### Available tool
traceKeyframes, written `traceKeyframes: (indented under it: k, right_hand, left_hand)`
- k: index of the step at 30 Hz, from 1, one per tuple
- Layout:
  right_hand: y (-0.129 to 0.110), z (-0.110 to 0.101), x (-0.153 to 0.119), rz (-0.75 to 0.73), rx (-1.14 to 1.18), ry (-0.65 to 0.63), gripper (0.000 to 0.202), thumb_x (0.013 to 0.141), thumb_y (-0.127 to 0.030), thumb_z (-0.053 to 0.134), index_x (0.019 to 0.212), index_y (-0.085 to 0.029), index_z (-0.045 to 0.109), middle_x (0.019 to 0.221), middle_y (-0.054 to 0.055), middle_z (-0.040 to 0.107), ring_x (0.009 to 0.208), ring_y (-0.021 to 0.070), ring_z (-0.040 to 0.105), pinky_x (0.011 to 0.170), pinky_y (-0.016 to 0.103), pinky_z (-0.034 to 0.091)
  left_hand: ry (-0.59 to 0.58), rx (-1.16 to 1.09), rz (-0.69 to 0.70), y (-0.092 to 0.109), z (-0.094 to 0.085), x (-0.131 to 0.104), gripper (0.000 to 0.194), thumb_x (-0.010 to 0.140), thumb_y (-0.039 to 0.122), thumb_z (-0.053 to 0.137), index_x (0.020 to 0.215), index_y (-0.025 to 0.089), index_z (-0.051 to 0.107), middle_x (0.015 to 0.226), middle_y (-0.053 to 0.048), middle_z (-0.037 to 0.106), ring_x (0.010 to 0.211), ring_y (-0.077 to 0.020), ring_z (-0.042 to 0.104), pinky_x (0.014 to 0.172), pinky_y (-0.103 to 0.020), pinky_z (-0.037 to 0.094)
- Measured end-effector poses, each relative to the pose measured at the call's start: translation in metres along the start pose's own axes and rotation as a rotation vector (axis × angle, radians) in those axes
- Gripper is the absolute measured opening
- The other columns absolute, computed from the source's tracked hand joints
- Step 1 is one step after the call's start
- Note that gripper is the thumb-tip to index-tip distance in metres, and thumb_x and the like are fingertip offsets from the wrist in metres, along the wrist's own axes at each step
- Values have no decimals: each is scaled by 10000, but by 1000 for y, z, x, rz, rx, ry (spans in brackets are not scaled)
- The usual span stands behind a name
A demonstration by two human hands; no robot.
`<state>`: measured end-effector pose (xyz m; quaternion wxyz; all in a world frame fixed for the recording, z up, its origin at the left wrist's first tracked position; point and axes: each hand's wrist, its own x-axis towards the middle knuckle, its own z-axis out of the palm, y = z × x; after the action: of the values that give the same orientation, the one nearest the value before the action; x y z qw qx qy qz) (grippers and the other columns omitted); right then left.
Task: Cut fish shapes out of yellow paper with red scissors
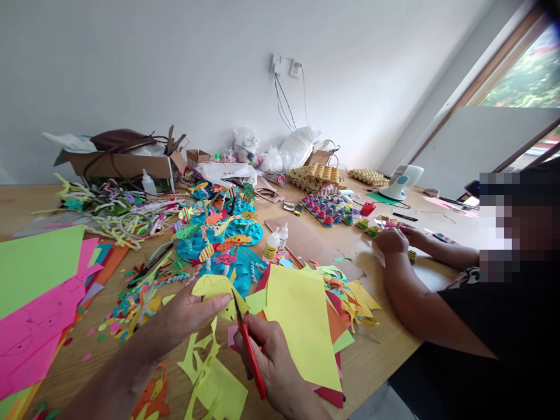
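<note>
Yellow paper cutout [214, 289] pinched in left hand [192, 309] over the table [385, 350], right hand [271, 356] closed on red-handled scissors [249, 344], blades at its edge. Best turn paper, not scissors; short snips. Egg trays [315, 175] look empty; cardboard box [122, 163] holds a brown bag.

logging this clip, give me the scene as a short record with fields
left hand: left hand holds a yellow paper cutout
right hand: right hand closed on red scissors, blades at the cutout
beside: yellow paper sheet on a coloured stack
table: wooden table strewn with scraps, glue bottles
other person: co-worker's hands at far right
</note>
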<state>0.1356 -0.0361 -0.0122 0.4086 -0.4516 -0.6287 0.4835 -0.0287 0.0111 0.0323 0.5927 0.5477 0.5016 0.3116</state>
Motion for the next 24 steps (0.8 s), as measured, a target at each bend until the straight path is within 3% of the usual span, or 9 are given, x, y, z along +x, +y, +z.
traceKeyframes:
  k: [6, 12, 24]
  right_hand:
    - [1, 1, 1, 6, -8, 14, 352, 890, -350, 469, 591, -191, 373, 515, -58, 353, 471, 80, 326, 433, 188, 245]
    - [1, 0, 1, -16, 17, 2, 354, 891, -367, 454, 593, -192, 376, 528, -52, 365, 483, 86, 326, 438, 187, 256]
    - [3, 1, 0, -35, 0, 10, 412, 907, -441, 445, 589, -188, 376, 542, -44, 379, 498, 88, 336, 452, 192, 268]
  left_hand:
    - [52, 0, 17, 2, 1, 1, 265, 765, 441, 603, 848, 198, 672, 735, -11, 730, 782, -252, 676, 715, -319, 527]
    - [-111, -38, 89, 2, 0, 1, 249, 816, 399, 569, 909, 190, 668, 836, -24, 725, 832, -240, 646, 783, -330, 499]
    - [-88, -36, 82, -1, -2, 2, 226, 804, 399, 589, 834, 185, 656, 777, -18, 696, 804, -232, 634, 749, -320, 492]
